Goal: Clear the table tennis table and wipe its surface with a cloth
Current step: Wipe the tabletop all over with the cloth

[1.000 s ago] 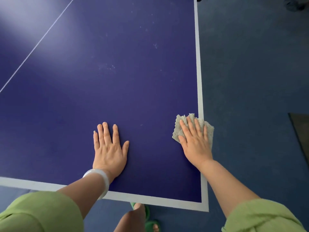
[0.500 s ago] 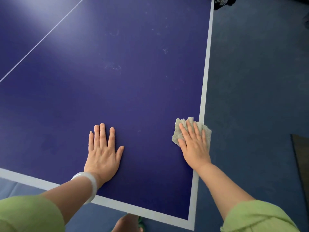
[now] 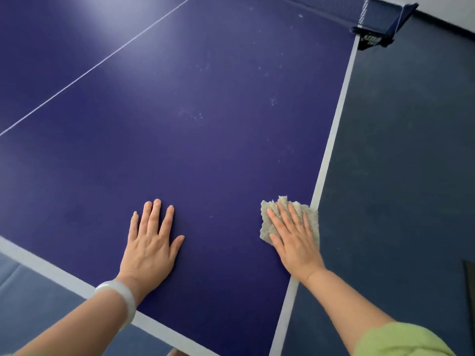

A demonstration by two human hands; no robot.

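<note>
The cloth (image 3: 311, 214), a pale crumpled rag, lies on the right side line (image 3: 327, 160) of the bench (image 3: 205, 150), pinned under the right hand (image 3: 293, 237) with fingers straight and spread. The left hand (image 3: 151, 247) rests flat on the blue top, holding nothing. The cloth looks soft, light and limp, likely to bunch unless the whole palm presses its middle; whether it is damp I cannot tell.

Cloth (image 3: 290, 220) lies on table (image 3: 205, 155) edge, right of left hand (image 3: 151, 245).
</note>
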